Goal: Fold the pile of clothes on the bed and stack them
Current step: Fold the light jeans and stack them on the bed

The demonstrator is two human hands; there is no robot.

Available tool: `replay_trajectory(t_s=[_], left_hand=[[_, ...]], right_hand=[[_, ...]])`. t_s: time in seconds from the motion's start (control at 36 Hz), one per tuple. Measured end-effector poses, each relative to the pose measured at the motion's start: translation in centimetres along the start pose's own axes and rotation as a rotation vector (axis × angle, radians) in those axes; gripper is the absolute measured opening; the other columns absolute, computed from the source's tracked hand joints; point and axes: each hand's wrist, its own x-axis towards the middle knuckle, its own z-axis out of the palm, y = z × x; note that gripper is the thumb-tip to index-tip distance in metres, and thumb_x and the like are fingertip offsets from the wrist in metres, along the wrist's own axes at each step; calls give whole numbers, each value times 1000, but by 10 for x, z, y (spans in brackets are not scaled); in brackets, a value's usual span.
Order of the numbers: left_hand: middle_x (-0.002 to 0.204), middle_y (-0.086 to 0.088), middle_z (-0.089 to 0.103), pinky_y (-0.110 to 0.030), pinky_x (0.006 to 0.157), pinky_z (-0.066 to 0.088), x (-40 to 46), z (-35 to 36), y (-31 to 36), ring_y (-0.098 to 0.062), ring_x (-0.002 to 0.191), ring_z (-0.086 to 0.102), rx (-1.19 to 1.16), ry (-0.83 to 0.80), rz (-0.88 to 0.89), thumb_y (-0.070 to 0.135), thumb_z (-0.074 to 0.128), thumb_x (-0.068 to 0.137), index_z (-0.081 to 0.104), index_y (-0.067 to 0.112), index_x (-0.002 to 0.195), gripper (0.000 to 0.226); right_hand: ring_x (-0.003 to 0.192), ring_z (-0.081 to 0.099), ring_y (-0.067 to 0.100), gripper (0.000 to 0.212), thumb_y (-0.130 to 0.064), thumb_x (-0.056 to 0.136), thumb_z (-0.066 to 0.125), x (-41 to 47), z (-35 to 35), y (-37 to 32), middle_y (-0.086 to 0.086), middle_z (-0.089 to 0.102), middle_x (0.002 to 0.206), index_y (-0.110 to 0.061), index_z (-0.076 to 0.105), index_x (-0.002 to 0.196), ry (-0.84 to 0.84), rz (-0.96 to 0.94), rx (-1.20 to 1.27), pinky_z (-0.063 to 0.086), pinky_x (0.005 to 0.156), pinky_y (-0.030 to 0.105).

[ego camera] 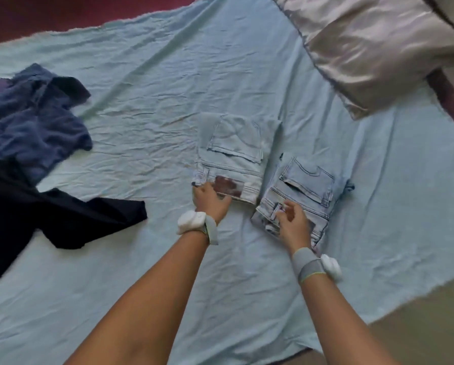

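Note:
Two folded pairs of light blue jeans lie side by side on the pale blue sheet (152, 106). The left jeans (233, 151) show a back pocket and a brown waistband patch. My left hand (211, 200) grips their near waistband corner. The right jeans (307, 188) sit slightly nearer and tilted. My right hand (293, 223) rests on their near waistband, fingers curled over the fabric. At the far left an unfolded blue garment (33, 119) lies crumpled, with a black garment (49, 217) spread just below it.
A shiny silver-grey pillow (373, 48) lies at the top right. The sheet's edge runs along the right, with tan floor (417, 325) beyond it. A dark red surface (62, 11) shows past the sheet's far edge. Both wrists wear grey bands with white devices.

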Motion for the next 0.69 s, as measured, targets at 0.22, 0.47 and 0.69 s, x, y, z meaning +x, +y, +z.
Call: replay_trajectory(t_s=[0.22,0.47,0.69], left_hand=[[119,-19,55,-30,96,41,-19,73,45,-32,110,54,-65,-221,187,24,64,92,51,-1,122,42],[129,-15,58,-38,92,50,-6,99,67,-33,115,58,95,-385,0,63,73,72,41,1,134,94],[95,-6,73,-38,87,56,-1,55,94,-24,93,69,-219,-395,-1,37,86,68,74,5,99,46]], right_hand=[[128,37,37,57,-17,83,69,28,-49,54,24,45,136,-5,48,134,363,168,-143,26,104,39],[125,51,26,74,-43,79,74,39,-46,80,10,53,138,-5,47,137,87,434,226,39,106,38],[94,69,24,20,-27,78,77,33,-84,7,4,72,97,-12,70,89,126,254,447,52,94,47]])
